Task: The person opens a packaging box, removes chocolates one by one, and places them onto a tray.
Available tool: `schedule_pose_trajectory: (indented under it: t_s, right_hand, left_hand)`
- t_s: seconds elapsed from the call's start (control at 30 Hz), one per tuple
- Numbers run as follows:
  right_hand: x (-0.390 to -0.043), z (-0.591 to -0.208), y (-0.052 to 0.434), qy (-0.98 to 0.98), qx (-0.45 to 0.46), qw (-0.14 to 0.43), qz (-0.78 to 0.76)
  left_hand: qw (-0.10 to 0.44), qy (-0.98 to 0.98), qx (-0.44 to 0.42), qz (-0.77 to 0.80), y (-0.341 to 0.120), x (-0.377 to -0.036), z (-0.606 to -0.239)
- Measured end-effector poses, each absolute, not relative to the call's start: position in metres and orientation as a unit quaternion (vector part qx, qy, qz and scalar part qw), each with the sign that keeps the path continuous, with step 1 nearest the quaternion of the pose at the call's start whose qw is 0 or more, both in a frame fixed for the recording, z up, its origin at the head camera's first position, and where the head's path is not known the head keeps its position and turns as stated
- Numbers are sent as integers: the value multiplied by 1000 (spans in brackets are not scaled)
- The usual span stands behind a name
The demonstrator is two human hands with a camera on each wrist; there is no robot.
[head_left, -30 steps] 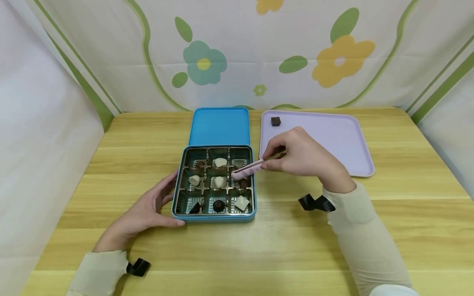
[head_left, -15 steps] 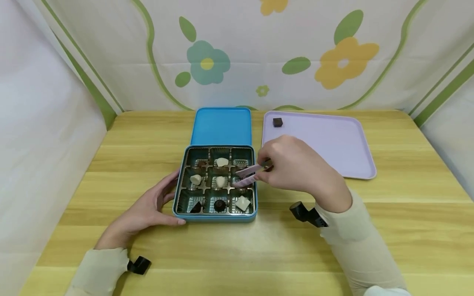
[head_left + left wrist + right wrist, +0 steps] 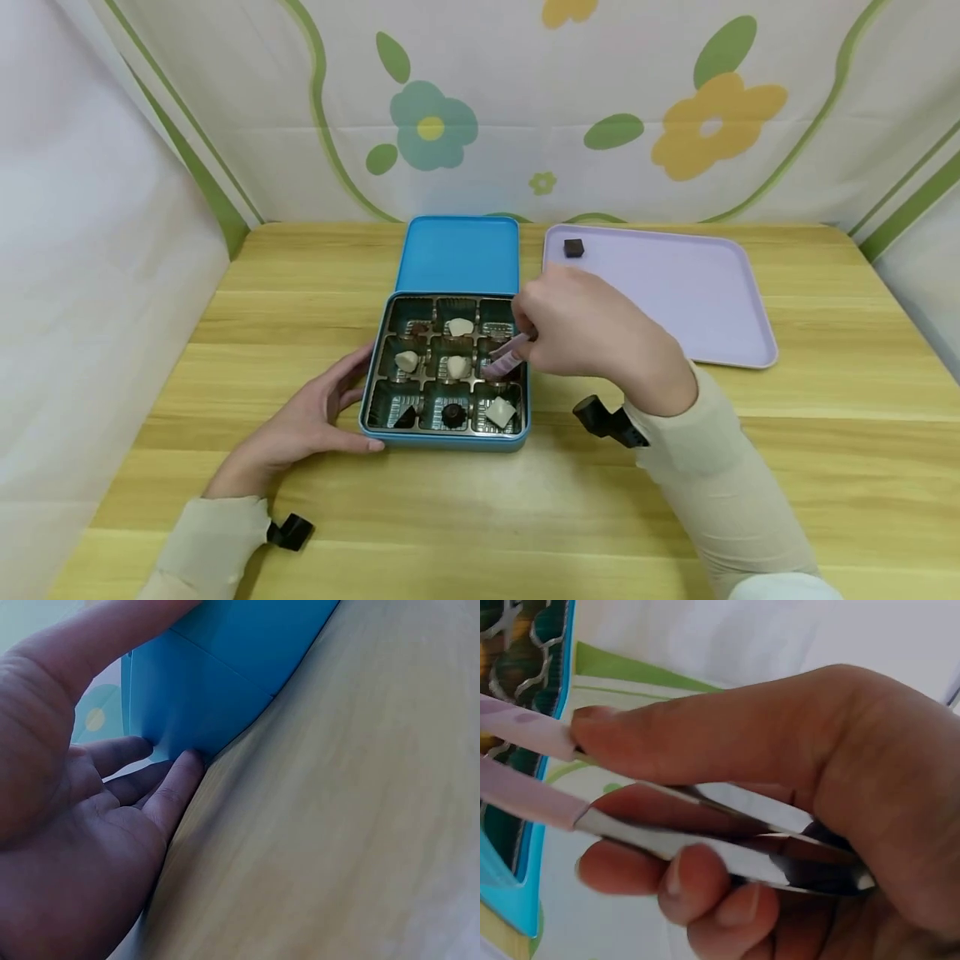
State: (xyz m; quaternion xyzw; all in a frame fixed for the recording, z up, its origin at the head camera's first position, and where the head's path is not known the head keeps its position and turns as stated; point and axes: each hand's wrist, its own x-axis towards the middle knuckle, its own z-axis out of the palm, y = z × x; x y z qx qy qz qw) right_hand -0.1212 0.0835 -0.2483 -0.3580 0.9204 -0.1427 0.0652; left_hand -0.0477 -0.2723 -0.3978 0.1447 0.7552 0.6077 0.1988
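Note:
A blue tin (image 3: 442, 444) with a divided insert holds white and dark chocolates. My left hand (image 3: 303, 417) spans its front-left corner, thumb along the front wall. Its fingertips touch the side wall (image 3: 187, 697), as the left wrist view shows. In my right hand (image 3: 592, 329) I hold pink-tipped metal tongs (image 3: 505, 363), pinched between thumb and fingers. The tong tips reach into the middle-right compartment and stand slightly apart; a dark chocolate there is largely hidden, so whether they touch it I cannot tell. A white square chocolate (image 3: 500, 412) lies in the front-right compartment.
The tin's blue lid (image 3: 459, 252) lies back behind it. To the right is a lilac tray (image 3: 667, 283) with one dark square chocolate (image 3: 573, 247) at its back-left corner. A flowered cloth (image 3: 510, 125) hangs behind the wooden table (image 3: 450, 517).
The tong tips parted half a second ago and now stand closer together, lower in the middle-right compartment. My right hand has come nearer the tin. My left hand keeps its place on the tin.

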Motion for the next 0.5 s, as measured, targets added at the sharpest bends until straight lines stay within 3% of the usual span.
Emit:
schedule_pose_trajectory:
  t_s: [0.5]
  right_hand:
    - [-123, -268, 122, 902, -336, 41, -267]
  left_hand:
    - [210, 749, 157, 609, -271, -57, -396]
